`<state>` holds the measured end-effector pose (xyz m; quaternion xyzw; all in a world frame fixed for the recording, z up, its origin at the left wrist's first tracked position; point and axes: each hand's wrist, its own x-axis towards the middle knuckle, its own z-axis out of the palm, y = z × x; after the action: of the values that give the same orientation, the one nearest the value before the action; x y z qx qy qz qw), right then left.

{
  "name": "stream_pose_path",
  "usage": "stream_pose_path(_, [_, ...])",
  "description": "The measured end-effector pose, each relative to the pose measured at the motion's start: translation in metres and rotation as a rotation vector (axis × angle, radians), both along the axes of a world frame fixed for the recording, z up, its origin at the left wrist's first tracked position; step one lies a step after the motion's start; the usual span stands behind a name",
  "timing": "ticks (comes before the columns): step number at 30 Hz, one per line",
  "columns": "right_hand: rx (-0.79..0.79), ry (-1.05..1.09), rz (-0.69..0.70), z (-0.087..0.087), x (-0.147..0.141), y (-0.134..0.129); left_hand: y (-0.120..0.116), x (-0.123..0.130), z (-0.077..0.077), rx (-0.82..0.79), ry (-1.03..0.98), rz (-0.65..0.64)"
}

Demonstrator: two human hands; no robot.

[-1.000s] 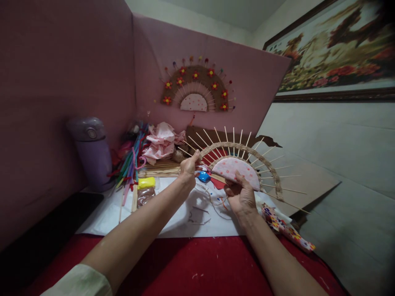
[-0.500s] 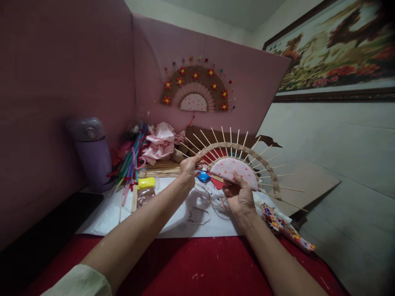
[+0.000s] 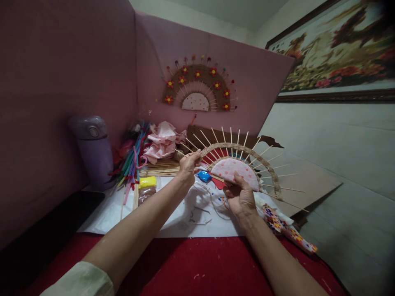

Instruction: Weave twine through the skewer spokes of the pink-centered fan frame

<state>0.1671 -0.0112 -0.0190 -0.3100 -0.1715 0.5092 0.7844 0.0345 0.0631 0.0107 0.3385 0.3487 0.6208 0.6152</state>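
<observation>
Above the red-clothed tabletop (image 3: 185, 257), toward its right edge, is a half-round fan (image 3: 237, 164): slim wooden sticks (image 3: 223, 135), coarse woven twine band (image 3: 240, 146), dotted, cloth-like half-disc (image 3: 230, 167). The left hand (image 3: 189, 165) pinches the band's end, hiding it; the right hand (image 3: 242, 199) grips the half-disc's straight edge, some fingers hidden.

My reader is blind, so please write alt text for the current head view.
A person's left hand and right hand hold a half-round stick fan, the left near one end of its woven arc, the right on its dotted base. Behind, a flowered fan is on a pink board; a purple bottle stands at left.
</observation>
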Motion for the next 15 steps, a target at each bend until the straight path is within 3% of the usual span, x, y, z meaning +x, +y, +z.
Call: stream_pose_path(15, [0.019,-0.029,0.011,-0.0011,0.0002,0.0003,0.0058,0.0009,-0.0044,-0.039,-0.038,-0.031])
